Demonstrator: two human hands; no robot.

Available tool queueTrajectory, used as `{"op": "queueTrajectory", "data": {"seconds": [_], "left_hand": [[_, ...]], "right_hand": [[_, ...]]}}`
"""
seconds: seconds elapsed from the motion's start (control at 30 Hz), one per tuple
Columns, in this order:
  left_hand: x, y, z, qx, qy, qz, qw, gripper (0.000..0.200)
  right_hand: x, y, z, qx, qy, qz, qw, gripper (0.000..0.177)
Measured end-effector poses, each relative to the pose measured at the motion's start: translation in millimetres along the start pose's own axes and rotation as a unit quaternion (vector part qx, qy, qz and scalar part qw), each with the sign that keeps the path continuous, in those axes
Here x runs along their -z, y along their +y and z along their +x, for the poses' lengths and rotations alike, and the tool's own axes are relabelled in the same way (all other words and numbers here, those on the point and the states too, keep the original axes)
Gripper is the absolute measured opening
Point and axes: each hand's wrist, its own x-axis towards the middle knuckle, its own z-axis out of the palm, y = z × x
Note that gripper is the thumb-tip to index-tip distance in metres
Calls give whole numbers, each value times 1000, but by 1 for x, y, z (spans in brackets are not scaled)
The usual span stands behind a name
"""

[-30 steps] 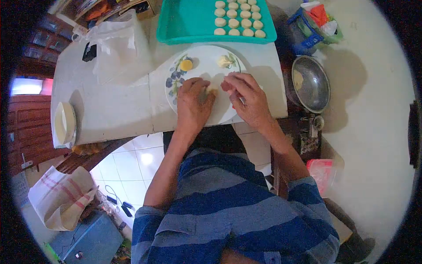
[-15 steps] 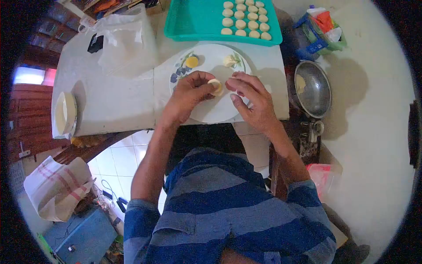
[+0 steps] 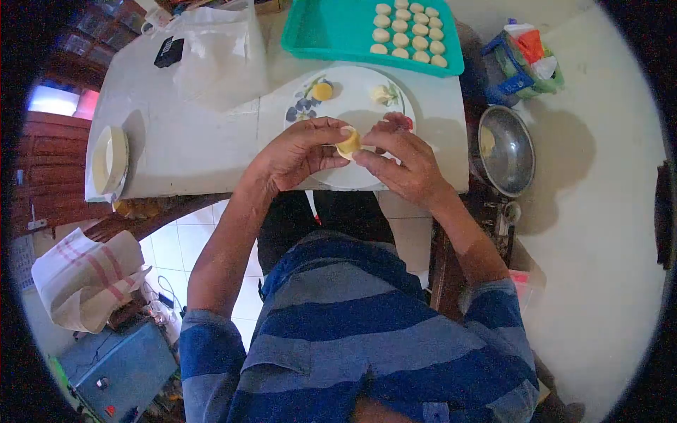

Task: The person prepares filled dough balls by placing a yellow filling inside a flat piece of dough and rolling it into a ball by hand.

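Note:
Above the near part of a white flowered plate (image 3: 351,88), my left hand (image 3: 296,151) grips a piece of pale dough with yellow filling (image 3: 348,144) between thumb and fingers. My right hand (image 3: 407,158) comes in from the other side, its thumb and fingertips pinching the dough's right edge. On the plate's far side lie a yellow ball of filling (image 3: 322,92) and a small pale lump of dough (image 3: 381,94). Beyond the plate, a green tray (image 3: 321,32) carries several rows of round pale dough balls (image 3: 400,40) on its right side.
Clear plastic bags (image 3: 222,60) lie at the table's back left, beside a black-labelled item (image 3: 169,52). A round cream-coloured container (image 3: 111,161) stands at the left edge. Right of the table is a metal bowl (image 3: 509,151) with some dough inside, and a blue-green basket (image 3: 511,70) behind it.
The right hand has moved in and its fingertips now meet the dough. The left hand has turned, showing more of the yellow filling. The whole view has shifted slightly.

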Motion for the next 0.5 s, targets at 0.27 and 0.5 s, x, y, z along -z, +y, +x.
{"op": "queueTrajectory", "data": {"seconds": [0.27, 0.5], "left_hand": [[3, -7, 0, 12, 11, 60, 998, 41], [-5, -9, 1, -16, 59, 88, 994, 35]], "right_hand": [[-2, 3, -4, 47, -22, -63, 997, 32], [-7, 6, -1, 45, -20, -46, 998, 35]]}}
